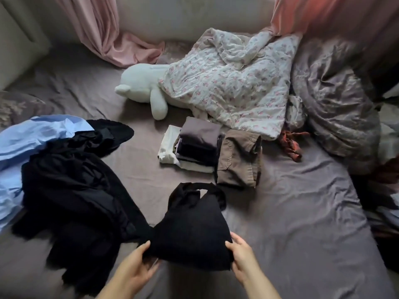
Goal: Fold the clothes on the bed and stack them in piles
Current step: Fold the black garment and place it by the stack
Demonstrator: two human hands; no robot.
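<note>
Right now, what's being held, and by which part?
A black top, held by both hands at its near edge: left hand grips the left corner, right hand the right corner.

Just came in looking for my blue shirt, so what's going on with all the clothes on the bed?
A person is folding laundry on the bed. Their left hand and right hand each grip a near corner of a black top, straps pointing away. Behind it stand a stack of folded clothes and folded brown trousers. On the left lies an unfolded heap of black garments over a light blue shirt, not yet folded.
</note>
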